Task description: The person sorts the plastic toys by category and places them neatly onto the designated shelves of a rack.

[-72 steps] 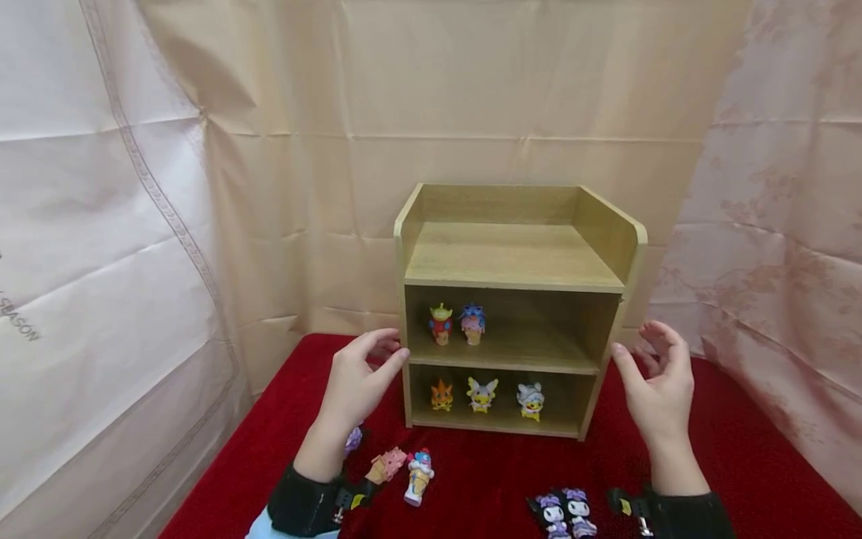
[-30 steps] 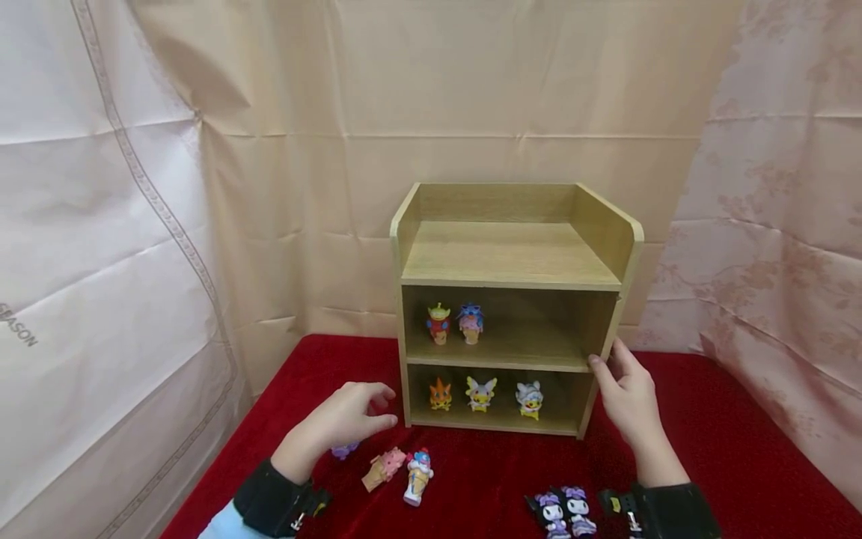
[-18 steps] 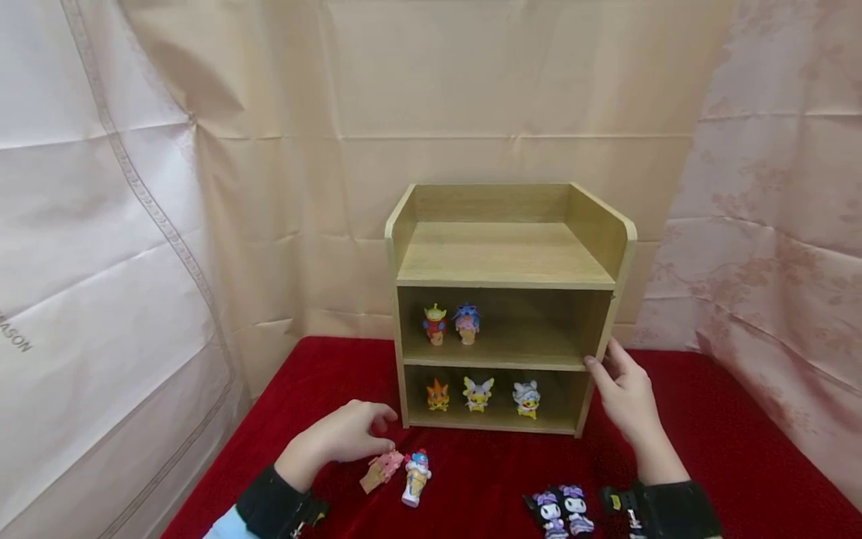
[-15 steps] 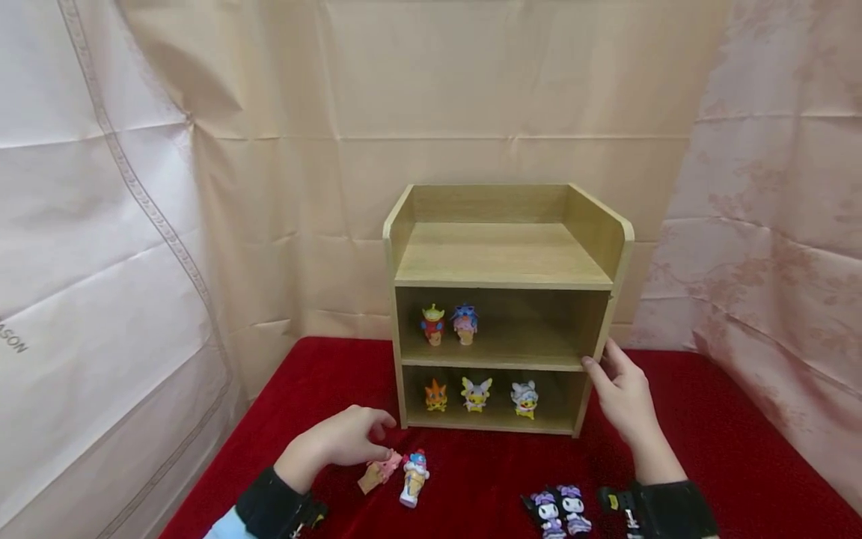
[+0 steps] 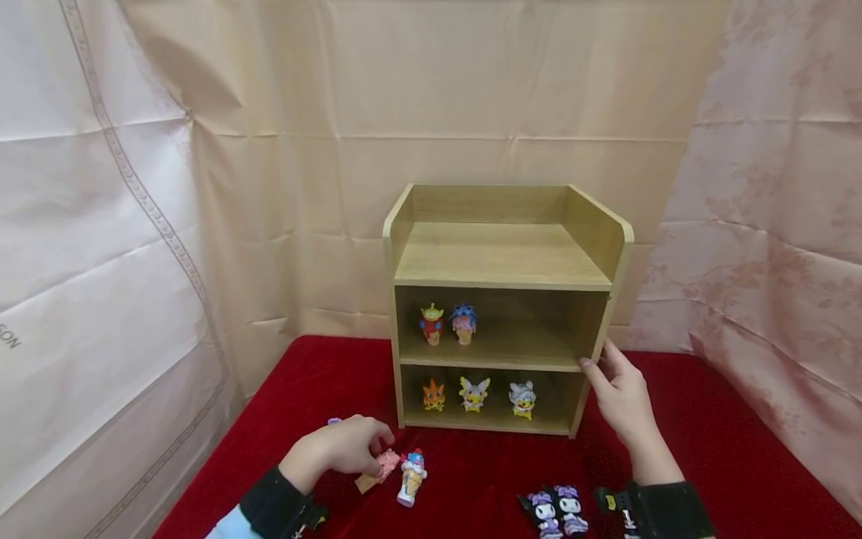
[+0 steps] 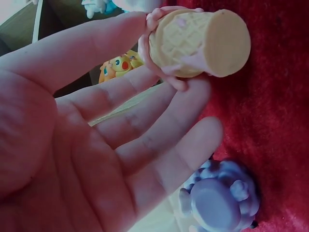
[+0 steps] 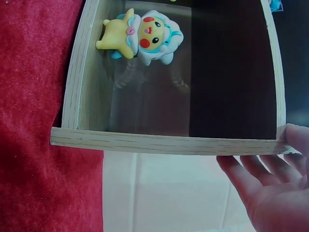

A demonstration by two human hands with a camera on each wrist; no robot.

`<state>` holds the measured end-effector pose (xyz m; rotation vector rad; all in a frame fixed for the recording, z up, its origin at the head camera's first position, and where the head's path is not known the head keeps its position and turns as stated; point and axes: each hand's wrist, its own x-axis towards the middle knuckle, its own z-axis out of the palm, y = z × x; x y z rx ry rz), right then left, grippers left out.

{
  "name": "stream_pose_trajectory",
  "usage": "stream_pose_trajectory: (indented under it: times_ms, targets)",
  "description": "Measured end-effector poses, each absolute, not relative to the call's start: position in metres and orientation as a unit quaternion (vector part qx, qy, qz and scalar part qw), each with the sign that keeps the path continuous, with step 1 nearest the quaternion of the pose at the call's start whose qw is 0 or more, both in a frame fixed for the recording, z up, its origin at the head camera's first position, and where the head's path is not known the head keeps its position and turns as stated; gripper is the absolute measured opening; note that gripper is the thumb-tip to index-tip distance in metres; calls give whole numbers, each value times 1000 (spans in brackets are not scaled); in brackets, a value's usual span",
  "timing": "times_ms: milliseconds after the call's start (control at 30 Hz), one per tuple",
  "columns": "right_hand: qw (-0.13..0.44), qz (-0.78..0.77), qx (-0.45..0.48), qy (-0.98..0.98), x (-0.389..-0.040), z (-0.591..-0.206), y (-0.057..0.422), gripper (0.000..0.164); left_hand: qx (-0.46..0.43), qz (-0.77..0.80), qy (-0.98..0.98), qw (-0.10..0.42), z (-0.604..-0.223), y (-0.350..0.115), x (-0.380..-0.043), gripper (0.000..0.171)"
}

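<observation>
My left hand [image 5: 353,444] is low in front of the wooden shelf unit [image 5: 501,284]. Its thumb and fingers pinch a pink ice-cream-cone figurine [image 6: 188,43], which lies tilted on the red cloth with its tan base towards the left wrist camera. Part of this figurine is hidden behind the fingers. Next to it lies a blue-and-white ice-cream-cone figurine [image 5: 412,479]. Below the little finger in the left wrist view is a purple figurine [image 6: 217,198]. My right hand [image 5: 622,397] grips the shelf unit's right side panel, thumb at the front edge and fingers along the outside.
On the middle shelf stand an alien figurine [image 5: 432,326] and a blue one on a cone [image 5: 464,326]. Orange [image 5: 434,397], grey-eared [image 5: 474,395] and white-hooded figurines [image 5: 521,400] occupy the bottom shelf. Two black-and-purple figurines [image 5: 557,513] lie at front right.
My left hand has come down from beside the shelf's left side to the pink cone figurine and closed on it. My right hand has moved inward onto the shelf's right side and stayed there.
</observation>
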<state>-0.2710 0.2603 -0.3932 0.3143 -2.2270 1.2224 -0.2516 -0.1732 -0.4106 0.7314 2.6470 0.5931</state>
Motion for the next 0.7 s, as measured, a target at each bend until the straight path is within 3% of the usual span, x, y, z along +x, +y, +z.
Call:
stream_pose_trajectory:
  times_ms: [700]
  targets:
    - [285,449,107,-840,-275,-396,262,53,253,208,928,176,-415,-167,-249,37]
